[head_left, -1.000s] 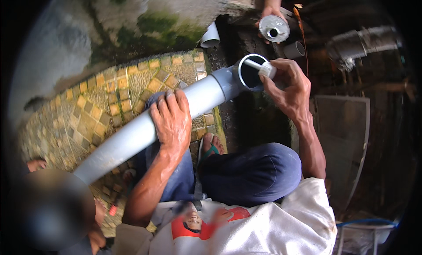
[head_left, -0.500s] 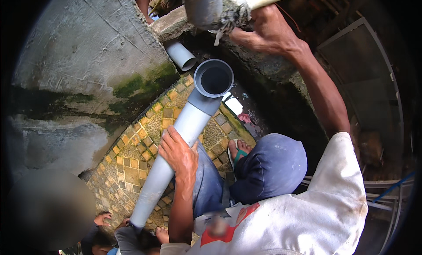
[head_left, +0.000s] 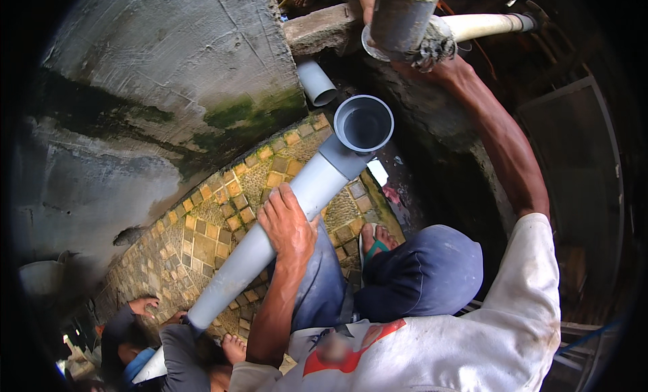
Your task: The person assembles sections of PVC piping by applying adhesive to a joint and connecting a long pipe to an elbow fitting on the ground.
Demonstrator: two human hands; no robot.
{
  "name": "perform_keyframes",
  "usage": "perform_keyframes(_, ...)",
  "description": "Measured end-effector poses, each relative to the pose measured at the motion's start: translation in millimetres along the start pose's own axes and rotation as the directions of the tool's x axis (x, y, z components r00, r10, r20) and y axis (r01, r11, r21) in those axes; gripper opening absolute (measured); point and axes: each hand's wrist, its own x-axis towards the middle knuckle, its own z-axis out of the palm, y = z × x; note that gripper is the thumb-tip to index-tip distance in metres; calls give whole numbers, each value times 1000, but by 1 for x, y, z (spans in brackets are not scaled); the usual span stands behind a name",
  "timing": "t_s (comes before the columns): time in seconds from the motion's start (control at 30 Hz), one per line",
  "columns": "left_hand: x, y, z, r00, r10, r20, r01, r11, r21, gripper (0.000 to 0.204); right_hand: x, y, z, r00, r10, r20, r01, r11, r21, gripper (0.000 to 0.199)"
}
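Observation:
My left hand [head_left: 289,220] is wrapped over a long grey plastic pipe [head_left: 246,260], which slants across my thigh. At the pipe's upper end a darker grey elbow [head_left: 364,124] turns its open mouth up. My right hand [head_left: 442,69] reaches behind an upright dirty grey pipe [head_left: 403,20], where its fingers are hidden. A grey clump [head_left: 434,47] clings to that pipe where a white pipe [head_left: 482,27] joins it. Beside the upright pipe shows a pale round rim [head_left: 373,44], mostly hidden. Part of another hand [head_left: 366,2] shows just above it.
A short grey pipe [head_left: 316,83] pokes out beneath a concrete ledge [head_left: 322,29]. A mossy wall [head_left: 169,95] borders the stone-tiled floor [head_left: 216,237] on the left. At lower left a person [head_left: 185,358] crouches by the pipe's lower end. A dark, wet channel runs on the right.
The view has shifted, moving most things right. My right hand has gone from beside the clump to behind the upright pipe. A pale rim and part of another hand now show there.

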Motion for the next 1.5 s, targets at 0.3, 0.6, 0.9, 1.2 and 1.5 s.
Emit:
perform_keyframes(0.3, 2, 3, -6, 1000, -15, 28, 16, 998, -53, 108, 8, 31, 23, 990, 103, 99, -121, 972, 199, 35)
perform_keyframes(0.6, 7, 11, -6, 1000, 13, 7, -13, 998, -59, 109, -84, -9, 20, 511, 831, -217, -226, 374, 899, 41)
perform_keyframes(0.9, 8, 7, -4, 997, 60, -44, -60, 998, -3, 110, -106, -31, 170, 287, 915, 285, -116, -262, 958, 34)
perform_keyframes(1.2, 14, 16, -7, 1000, 24, -2, -24, 1000, -16, 105, -23, -10, 266, 527, 850, 27, -583, 338, 739, 42)
perform_keyframes(1.5, 16, 18, -6, 1000, 14, -22, -13, 1000, 18, 106, -20, -44, 261, 642, 654, -400, -231, 663, 713, 32)
